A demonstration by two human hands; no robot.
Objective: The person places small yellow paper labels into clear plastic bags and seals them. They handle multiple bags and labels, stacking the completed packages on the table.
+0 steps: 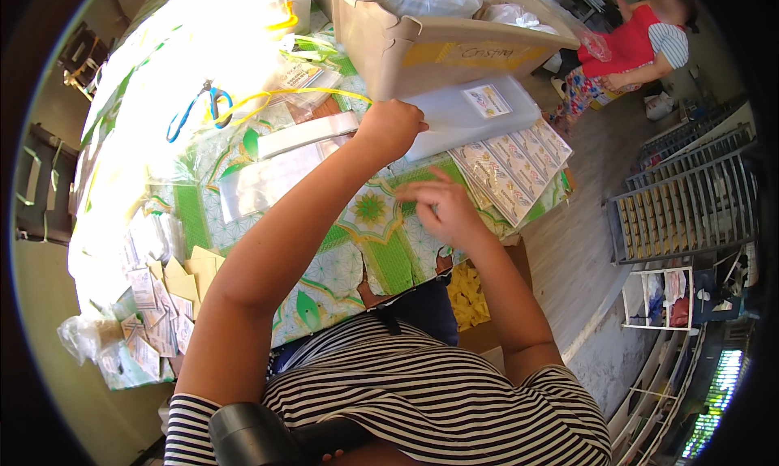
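The step in hand looks like a reach around the translucent plastic case (454, 119), which lies on the bench (369, 210) in front of the big cardboard box (369, 52), with a printed label (488, 101) on its upper face. The left hand (391, 130) is at the case's left end, its fingers curled in; the fingertips are turned away, so I cannot tell whether this grip pinches the case, something thin or nothing. The loose end of a yellow strap (324, 91) comes right up beside that hand. The right hand (445, 209) is blurred, its fingers loosely spread with nothing visible between them, over the patterned cloth just left of the printed card sheets (519, 170). Left of the left forearm lie a white strip (307, 136), clear plastic sleeves (264, 186) and blue-handled scissors (213, 105), all apart from both hands. As I judge it, the next move calls for a settled right hand: taking a sheet would need a light pinch at one edge, so the layers beneath stay aligned, while work on the case would need the left fingers firmly on its end.
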